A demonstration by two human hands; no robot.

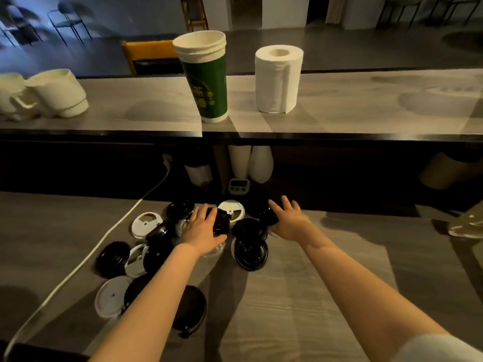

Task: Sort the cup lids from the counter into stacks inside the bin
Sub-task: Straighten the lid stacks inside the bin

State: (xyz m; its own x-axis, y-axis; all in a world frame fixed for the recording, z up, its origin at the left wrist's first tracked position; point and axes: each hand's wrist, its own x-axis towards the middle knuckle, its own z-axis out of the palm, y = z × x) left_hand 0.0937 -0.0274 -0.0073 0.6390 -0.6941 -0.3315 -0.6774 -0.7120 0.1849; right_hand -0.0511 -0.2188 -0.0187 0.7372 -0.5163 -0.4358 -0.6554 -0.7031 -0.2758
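Several black and white cup lids lie scattered on the grey counter (300, 296). My left hand (202, 229) grips a black lid (220, 222) at the middle of the pile. My right hand (290, 218) rests with fingers spread over another black lid (269, 214) at the far right of the pile. A white lid (232, 209) lies between the hands, a black lid (251, 250) just below them. More white lids (111, 296) (146, 223) and black lids (113, 258) (188, 309) lie to the left. No bin is in view.
A white cable (86, 259) runs along the counter's left side. On the raised shelf (366, 105) stand a green cup stack (206, 79), a paper towel roll (278, 78) and white mugs (55, 94). A small timer (239, 186) sits under the shelf.
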